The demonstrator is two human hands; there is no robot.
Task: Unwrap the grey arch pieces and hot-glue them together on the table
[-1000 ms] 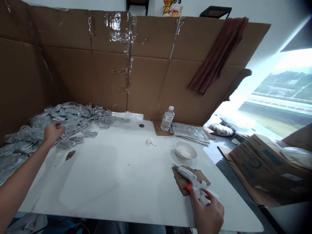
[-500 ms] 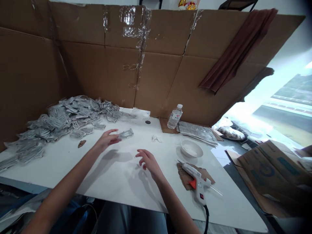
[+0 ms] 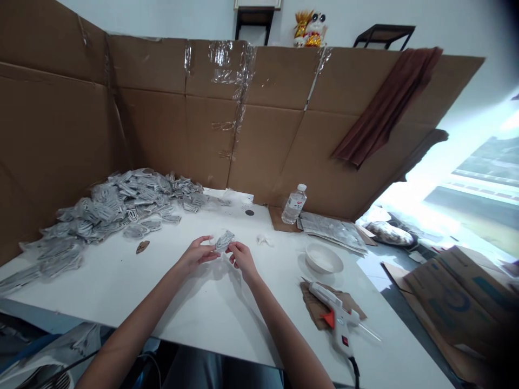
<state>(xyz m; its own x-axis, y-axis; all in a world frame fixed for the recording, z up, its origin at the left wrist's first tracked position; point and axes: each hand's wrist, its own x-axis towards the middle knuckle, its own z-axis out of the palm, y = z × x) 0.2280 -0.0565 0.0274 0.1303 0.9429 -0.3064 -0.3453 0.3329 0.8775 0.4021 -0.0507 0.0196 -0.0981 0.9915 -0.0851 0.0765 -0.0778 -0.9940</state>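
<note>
Both hands meet over the middle of the white table (image 3: 133, 281). My left hand (image 3: 197, 254) and my right hand (image 3: 240, 256) pinch a small clear plastic packet (image 3: 224, 240) with a silvery piece inside, held between them just above the table. A big heap of similar silvery packets (image 3: 109, 213) lies at the left, against the cardboard wall. A white hot glue gun (image 3: 333, 317) with a red trigger rests on a scrap of brown cardboard (image 3: 314, 310) at the right, apart from my hands.
A cardboard screen (image 3: 259, 124) walls the table's back and left. A water bottle (image 3: 294, 204), a stack of flat silvery sheets (image 3: 332, 229) and a white bowl (image 3: 323, 257) stand at the right. Folded cardboard boxes (image 3: 458, 302) lie past the right edge.
My left hand took a packet from the heap and carried it to the middle. My right hand let go of the glue gun and came over to grip the packet too.
</note>
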